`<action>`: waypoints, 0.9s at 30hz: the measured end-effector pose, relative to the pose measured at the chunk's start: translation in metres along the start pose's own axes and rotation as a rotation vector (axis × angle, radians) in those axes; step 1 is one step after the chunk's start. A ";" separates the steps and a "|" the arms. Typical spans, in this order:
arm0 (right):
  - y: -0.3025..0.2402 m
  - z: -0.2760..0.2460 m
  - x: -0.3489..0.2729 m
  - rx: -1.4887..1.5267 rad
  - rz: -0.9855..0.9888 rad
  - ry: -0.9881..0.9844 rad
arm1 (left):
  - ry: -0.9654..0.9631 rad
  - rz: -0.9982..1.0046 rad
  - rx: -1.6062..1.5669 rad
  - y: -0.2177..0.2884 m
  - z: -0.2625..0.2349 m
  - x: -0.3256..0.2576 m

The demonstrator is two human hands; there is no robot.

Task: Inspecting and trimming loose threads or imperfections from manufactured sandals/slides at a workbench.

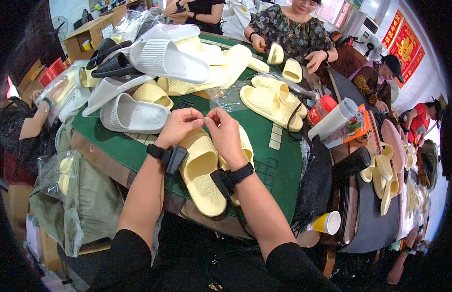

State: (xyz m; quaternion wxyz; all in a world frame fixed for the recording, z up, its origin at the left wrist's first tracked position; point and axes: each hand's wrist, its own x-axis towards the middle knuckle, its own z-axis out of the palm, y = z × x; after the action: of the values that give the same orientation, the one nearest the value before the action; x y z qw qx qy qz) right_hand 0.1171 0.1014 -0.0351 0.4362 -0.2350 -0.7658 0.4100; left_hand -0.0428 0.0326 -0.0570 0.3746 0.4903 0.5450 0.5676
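My left hand (181,125), my right hand (227,136), fingertips together above the green mat (286,168), whether gripping anything I cannot tell; two yellow slippers (202,170) at its near edge; one white bottle (333,119) right of it

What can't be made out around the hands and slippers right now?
In the head view:
- Anything pinched by the left hand or right hand: too small, covered by the fingers.
- The front pair's right yellow slipper: mostly hidden behind the right hand and its wristband.
- The bottom of the slipper heap: buried under upper slippers.
- The left co-worker: partly lost in the dark rim.
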 end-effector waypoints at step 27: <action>-0.001 0.001 0.001 0.049 0.004 0.164 | -0.072 -0.017 -0.024 0.002 0.001 0.000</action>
State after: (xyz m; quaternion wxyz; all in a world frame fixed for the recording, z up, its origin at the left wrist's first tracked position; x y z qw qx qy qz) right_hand 0.1156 0.1016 -0.0340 0.5022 -0.2583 -0.7170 0.4088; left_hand -0.0416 0.0326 -0.0553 0.4048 0.5011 0.5285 0.5529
